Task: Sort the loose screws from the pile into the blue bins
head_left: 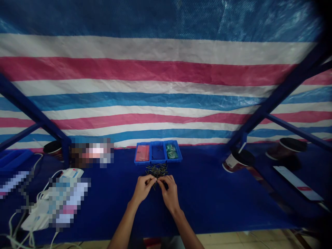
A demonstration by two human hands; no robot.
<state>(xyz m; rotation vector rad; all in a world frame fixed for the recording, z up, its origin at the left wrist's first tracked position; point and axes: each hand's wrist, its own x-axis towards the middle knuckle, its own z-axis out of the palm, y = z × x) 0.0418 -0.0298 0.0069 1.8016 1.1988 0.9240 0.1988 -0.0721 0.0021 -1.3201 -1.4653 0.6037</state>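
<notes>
Left hand (143,189) and right hand (169,193), curled closed, fingertips pinching at the near edge of short dark pins (156,172), long axes crossing every way in a loose heap on blue-covered table (220,193), just below three blue plastic bins (158,152), forearms angling inward.

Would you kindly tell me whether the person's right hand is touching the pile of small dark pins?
Touching: the head view shows the right hand with its fingertips at the lower edge of the pile of small dark pins, with no gap between them.
</notes>
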